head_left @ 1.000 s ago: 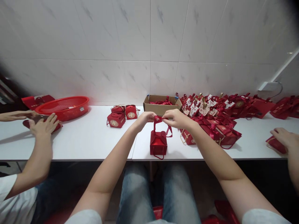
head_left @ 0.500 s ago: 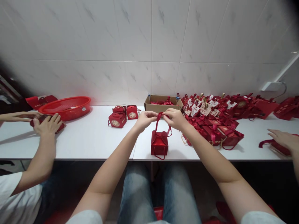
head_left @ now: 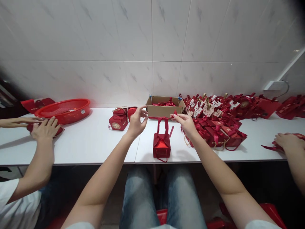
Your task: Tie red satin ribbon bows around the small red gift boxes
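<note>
A small red gift box (head_left: 161,147) stands upright near the table's front edge, a thin cord loop hanging down its front. From its top rises a dark red ribbon (head_left: 159,125), looped upward with its ends spread to both sides. My right hand (head_left: 187,124) pinches the ribbon at the right, a bit of it showing above the fingertips. To the left, my left hand (head_left: 137,123) is raised with thumb and fingers apart, close to the other ribbon end and holding nothing that I can see.
A cardboard box (head_left: 164,110) of red ribbons stands behind. Several finished-looking red boxes (head_left: 215,135) and tagged bags (head_left: 209,108) crowd the right. Small red boxes (head_left: 118,122) and a red plastic basket (head_left: 69,111) are at left. Co-workers' hands (head_left: 46,128) work at both sides.
My hands were together above the box, both at the ribbon. They have moved apart, the left opening and moving left, the right moving right with ribbon. The ribbon loop now stands lower and wider.
</note>
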Demonstrator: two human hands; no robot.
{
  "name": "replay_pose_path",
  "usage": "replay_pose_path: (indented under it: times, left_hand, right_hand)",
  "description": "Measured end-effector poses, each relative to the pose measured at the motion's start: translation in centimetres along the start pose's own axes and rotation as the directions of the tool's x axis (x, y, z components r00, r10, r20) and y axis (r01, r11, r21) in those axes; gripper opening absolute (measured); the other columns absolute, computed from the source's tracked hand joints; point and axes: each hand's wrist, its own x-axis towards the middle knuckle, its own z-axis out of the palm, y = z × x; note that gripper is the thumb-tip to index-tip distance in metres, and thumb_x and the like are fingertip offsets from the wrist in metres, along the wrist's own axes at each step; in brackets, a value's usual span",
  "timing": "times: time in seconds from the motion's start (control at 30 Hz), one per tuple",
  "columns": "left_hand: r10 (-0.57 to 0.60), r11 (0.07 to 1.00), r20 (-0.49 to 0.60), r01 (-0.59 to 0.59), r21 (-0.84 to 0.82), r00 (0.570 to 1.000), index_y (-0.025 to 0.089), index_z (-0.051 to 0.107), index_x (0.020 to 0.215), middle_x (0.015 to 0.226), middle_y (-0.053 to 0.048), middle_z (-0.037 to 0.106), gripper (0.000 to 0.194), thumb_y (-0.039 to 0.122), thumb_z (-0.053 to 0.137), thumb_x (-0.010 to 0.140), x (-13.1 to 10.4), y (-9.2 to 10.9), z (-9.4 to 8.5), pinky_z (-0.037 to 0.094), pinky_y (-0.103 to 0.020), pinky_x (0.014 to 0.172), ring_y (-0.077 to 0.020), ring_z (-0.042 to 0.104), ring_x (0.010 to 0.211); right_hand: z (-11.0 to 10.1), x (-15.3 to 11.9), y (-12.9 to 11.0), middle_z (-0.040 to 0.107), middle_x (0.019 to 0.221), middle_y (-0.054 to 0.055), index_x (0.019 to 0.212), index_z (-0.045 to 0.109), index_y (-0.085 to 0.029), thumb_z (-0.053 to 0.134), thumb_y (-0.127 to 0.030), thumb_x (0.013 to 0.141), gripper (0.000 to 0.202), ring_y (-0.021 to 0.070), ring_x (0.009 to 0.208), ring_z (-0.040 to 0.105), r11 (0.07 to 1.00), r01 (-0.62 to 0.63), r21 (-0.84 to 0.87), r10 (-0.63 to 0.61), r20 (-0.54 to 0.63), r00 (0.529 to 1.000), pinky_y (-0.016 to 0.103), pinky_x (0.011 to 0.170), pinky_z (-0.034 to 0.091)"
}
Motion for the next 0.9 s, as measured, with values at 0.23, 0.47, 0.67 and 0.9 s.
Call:
replay_pose_path:
  times: [0.23,0.47,0.67,0.9]
  left_hand:
    - [-0.060,0.958,-0.027,0.065,0.278,0.998,0.020,0.048,0.114,0.090,-0.004,0.062,0.039,0.019,0.053,0.076,-4.8,-5.8,-5.2,0.050,-0.032,0.078,-0.0168,0.062,0.082]
    - [-0.206,0.872,-0.006,0.186,0.453,0.979,0.018,0.049,0.110,0.087,-0.005,0.061,0.037,0.015,0.046,0.074,-10.3,-11.9,-6.8,0.051,-0.033,0.073,-0.0156,0.061,0.069]
    - [-0.239,0.844,-0.023,0.219,0.490,0.971,0.017,0.050,0.110,0.086,-0.005,0.056,0.041,0.009,0.042,0.071,-11.1,-12.9,-4.7,0.051,-0.032,0.071,-0.0156,0.059,0.068]
    - [-0.407,0.828,0.005,0.366,0.425,0.913,0.017,0.049,0.111,0.089,-0.005,0.058,0.043,0.014,0.046,0.068,-11.3,-12.6,-5.2,0.051,-0.035,0.074,-0.0159,0.060,0.067]
  right_hand:
    - [-6.8,-5.8,5.0,0.063,0.060,0.004,0.065,0.067,-0.013,0.057,-0.046,0.073,0.035,0.0156,0.057,0.056,0.805,-0.052,-0.591,-0.109,-0.234,0.966,0.024,0.058,0.041]
    - [-10.5,-10.1,9.0,0.064,0.060,0.007,0.066,0.067,-0.013,0.053,-0.051,0.067,0.041,0.0192,0.058,0.057,0.716,-0.242,-0.654,-0.028,-0.374,0.927,0.027,0.059,0.042]
    - [-10.0,-10.6,10.7,0.060,0.052,0.005,0.060,0.062,-0.015,0.054,-0.055,0.066,0.041,0.0183,0.054,0.056,0.804,-0.383,-0.454,0.125,-0.501,0.856,0.027,0.056,0.041]
    - [-10.7,-11.0,10.2,0.060,0.053,0.007,0.060,0.062,-0.014,0.057,-0.063,0.063,0.050,0.0144,0.046,0.052,0.847,-0.380,-0.371,0.206,-0.429,0.879,0.026,0.049,0.041]
